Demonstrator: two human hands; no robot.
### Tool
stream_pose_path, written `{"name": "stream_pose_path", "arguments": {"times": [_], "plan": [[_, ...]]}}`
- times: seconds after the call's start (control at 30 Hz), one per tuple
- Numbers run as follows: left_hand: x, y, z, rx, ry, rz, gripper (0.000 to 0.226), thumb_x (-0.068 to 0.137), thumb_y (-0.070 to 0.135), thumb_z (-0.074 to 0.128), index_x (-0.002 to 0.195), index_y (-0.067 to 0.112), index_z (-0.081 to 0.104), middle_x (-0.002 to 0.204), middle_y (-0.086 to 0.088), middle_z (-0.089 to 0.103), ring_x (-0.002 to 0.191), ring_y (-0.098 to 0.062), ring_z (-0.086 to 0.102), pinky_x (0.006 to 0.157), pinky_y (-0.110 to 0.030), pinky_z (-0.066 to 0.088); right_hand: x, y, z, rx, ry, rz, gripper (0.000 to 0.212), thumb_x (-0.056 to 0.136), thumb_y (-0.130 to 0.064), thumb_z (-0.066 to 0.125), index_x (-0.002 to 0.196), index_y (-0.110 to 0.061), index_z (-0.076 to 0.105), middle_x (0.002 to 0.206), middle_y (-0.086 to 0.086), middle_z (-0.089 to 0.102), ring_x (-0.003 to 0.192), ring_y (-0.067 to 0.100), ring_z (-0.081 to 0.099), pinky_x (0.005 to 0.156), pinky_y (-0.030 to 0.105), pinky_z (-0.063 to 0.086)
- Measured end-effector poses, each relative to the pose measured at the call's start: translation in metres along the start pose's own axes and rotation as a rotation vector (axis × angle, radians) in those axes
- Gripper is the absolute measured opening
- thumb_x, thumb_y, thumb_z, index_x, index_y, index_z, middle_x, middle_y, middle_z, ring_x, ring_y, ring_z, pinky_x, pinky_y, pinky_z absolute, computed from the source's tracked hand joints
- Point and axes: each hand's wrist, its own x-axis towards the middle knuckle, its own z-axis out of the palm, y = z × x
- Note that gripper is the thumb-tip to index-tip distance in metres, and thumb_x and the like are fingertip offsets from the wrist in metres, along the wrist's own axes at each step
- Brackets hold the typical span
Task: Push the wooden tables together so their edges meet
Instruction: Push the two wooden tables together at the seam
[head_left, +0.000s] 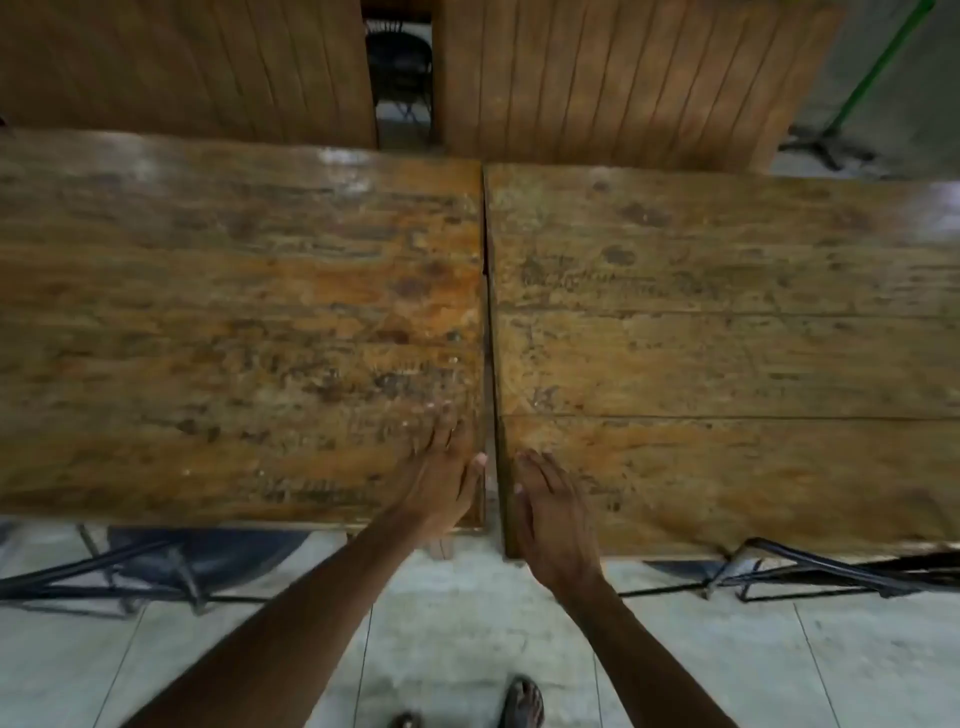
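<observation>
Left hand (441, 478): flat, fingers spread, palm down on the near right corner of the left worktop (234, 332), just beside the seam.
Right hand (548, 514): flat and open on the near left corner of the right worktop (727, 353).
Seam (488, 332): thin dark line; the edges look to meet, slightly wider near the hands.
Wood: worn, glossy orange-brown planks, scratched.
Frames (810, 571): black metal below.
Floor (467, 613): pale tiles.
Far side: two slatted wooden backs (597, 78).
</observation>
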Motion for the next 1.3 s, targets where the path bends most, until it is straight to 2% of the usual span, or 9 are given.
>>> {"name": "stream_pose_path", "arguments": {"times": [0.1, 0.23, 0.47, 0.67, 0.8, 0.93, 1.17, 1.3], "plan": [[0.016, -0.005, 0.023, 0.032, 0.031, -0.047, 0.067, 0.103, 0.051, 0.013, 0.158, 0.013, 0.013, 0.168, -0.015, 0.003, 0.154, -0.036, -0.006, 0.123, -0.058, -0.001, -0.004, 0.018, 0.016, -0.039, 0.008, -0.022, 0.049, 0.104, -0.032, 0.027, 0.148, -0.015, 0.043, 0.156, 0.005, 0.043, 0.15, 0.019, 0.026, 0.123, 0.045, 0.022], [0.026, -0.017, 0.053, 0.103, 0.075, -0.054, 0.071, 0.1, 0.054, 0.0, 0.158, 0.014, 0.007, 0.167, -0.017, -0.002, 0.153, -0.037, -0.01, 0.12, -0.064, 0.006, -0.009, 0.038, 0.033, -0.139, -0.027, -0.108, 0.053, 0.104, -0.03, 0.025, 0.155, -0.015, 0.028, 0.164, 0.003, 0.024, 0.154, 0.018, 0.01, 0.124, 0.046, 0.016], [0.024, -0.015, 0.055, 0.156, 0.114, -0.034, 0.066, 0.104, 0.048, 0.013, 0.158, 0.011, 0.01, 0.167, -0.018, 0.002, 0.154, -0.035, -0.006, 0.119, -0.065, 0.009, -0.004, 0.039, 0.046, -0.2, 0.048, -0.109, 0.054, 0.102, -0.031, 0.027, 0.151, -0.011, 0.036, 0.161, 0.007, 0.033, 0.152, 0.025, 0.021, 0.121, 0.049, 0.024], [0.025, -0.011, 0.054, 0.193, 0.083, -0.048, 0.066, 0.105, 0.047, 0.012, 0.158, 0.009, 0.011, 0.168, -0.017, 0.003, 0.154, -0.035, -0.005, 0.119, -0.065, 0.009, 0.003, 0.038, 0.047, -0.191, -0.007, -0.095, 0.055, 0.103, -0.032, 0.022, 0.153, -0.01, 0.032, 0.162, 0.008, 0.03, 0.153, 0.027, 0.019, 0.12, 0.052, 0.026], [0.025, -0.009, 0.053, 0.216, 0.068, -0.064, 0.066, 0.105, 0.047, 0.013, 0.158, 0.008, 0.011, 0.168, -0.017, 0.003, 0.155, -0.034, -0.005, 0.119, -0.064, 0.01, 0.018, 0.032, 0.05, -0.181, -0.023, -0.077, 0.056, 0.103, -0.033, 0.02, 0.153, -0.01, 0.031, 0.163, 0.008, 0.028, 0.153, 0.026, 0.016, 0.121, 0.051, 0.022], [0.026, -0.009, 0.052, 0.201, 0.065, -0.066, 0.065, 0.105, 0.045, 0.015, 0.158, 0.009, 0.007, 0.168, -0.015, -0.001, 0.154, -0.033, -0.009, 0.12, -0.063, 0.008, 0.033, 0.027, 0.055, -0.2, -0.044, -0.066, 0.056, 0.103, -0.031, 0.026, 0.155, -0.01, 0.025, 0.165, 0.008, 0.022, 0.154, 0.026, 0.01, 0.123, 0.048, 0.016], [0.027, -0.011, 0.049, 0.169, 0.057, -0.068, 0.063, 0.105, 0.046, 0.012, 0.159, 0.014, 0.003, 0.169, -0.011, -0.005, 0.154, -0.028, -0.013, 0.122, -0.06, 0.001, 0.037, 0.024, 0.05, -0.208, -0.077, -0.078, 0.057, 0.103, -0.031, 0.026, 0.156, -0.01, 0.022, 0.166, 0.008, 0.018, 0.155, 0.027, 0.008, 0.123, 0.049, 0.014], [0.027, -0.011, 0.036, 0.144, -0.034, -0.077, 0.071, 0.099, 0.056, 0.003, 0.159, 0.018, 0.006, 0.169, -0.008, -0.002, 0.154, -0.029, -0.01, 0.122, -0.059, 0.004, 0.039, 0.015, 0.034, -0.172, -0.161, -0.061, 0.056, 0.104, -0.034, 0.022, 0.155, -0.01, 0.027, 0.164, 0.01, 0.024, 0.154, 0.028, 0.009, 0.123, 0.05, 0.014]]}}
